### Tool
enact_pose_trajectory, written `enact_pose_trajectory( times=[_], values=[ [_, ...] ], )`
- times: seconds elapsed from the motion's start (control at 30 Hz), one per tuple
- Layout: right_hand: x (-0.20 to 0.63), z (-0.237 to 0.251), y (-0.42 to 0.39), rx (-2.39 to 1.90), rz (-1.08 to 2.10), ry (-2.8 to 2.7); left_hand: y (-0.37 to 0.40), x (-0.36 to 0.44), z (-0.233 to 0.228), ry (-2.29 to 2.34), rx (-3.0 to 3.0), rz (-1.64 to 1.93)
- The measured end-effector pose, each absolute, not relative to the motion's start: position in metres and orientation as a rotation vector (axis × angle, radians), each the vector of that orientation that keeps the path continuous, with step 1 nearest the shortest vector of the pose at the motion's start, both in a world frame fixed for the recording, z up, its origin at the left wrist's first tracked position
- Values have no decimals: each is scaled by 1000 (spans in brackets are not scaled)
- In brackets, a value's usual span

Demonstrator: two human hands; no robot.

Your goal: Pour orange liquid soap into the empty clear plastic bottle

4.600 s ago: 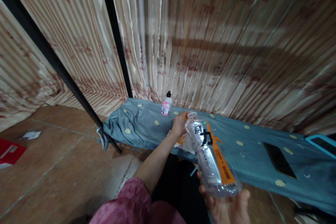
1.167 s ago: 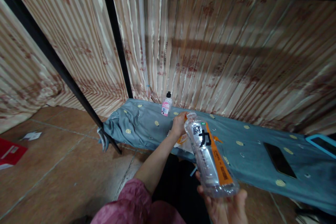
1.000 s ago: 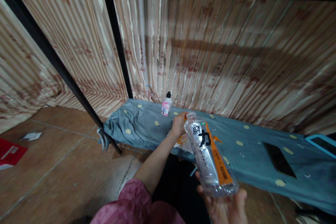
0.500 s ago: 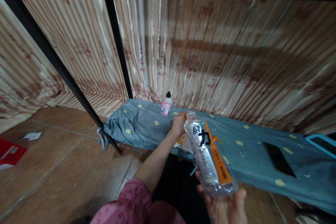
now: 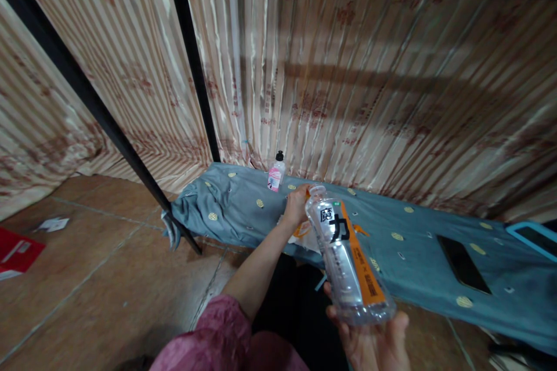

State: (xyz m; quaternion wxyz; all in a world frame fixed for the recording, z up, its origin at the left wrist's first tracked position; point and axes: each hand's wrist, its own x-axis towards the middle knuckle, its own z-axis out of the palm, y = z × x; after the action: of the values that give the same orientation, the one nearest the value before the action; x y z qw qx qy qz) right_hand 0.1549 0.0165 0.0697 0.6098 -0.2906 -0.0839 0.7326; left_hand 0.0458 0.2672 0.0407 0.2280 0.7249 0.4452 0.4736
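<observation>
A clear plastic drink bottle (image 5: 339,255) with a black-lettered, orange label is tilted in front of me, its uncapped neck pointing away. Its base rests in my right hand (image 5: 369,339), thumb and fingers around the lower end. My left hand (image 5: 297,206) is beside the neck with its fingers curled closed. A bit of orange shows at those fingertips; the bottle hides most of it. Under the left wrist lies a white and orange wrapper (image 5: 304,237), partly covered. An orange piece (image 5: 360,231) shows just right of the bottle.
Behind my left hand, a small pink-labelled bottle (image 5: 275,173) with a black cap stands on the blue-grey cloth (image 5: 239,208). A dark phone (image 5: 463,264) and a blue-rimmed object (image 5: 533,240) lie to the right. Black posts (image 5: 194,64) and a striped curtain (image 5: 348,87) enclose the area.
</observation>
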Motion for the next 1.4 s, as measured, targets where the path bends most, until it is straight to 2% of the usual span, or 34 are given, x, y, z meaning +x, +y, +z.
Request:
enact_pose_trajectory(
  times=[1.4],
  values=[
    [153, 73, 17, -672, 1705, -178, 265, 44, 46, 1227, 2008, 1287]
  ],
)
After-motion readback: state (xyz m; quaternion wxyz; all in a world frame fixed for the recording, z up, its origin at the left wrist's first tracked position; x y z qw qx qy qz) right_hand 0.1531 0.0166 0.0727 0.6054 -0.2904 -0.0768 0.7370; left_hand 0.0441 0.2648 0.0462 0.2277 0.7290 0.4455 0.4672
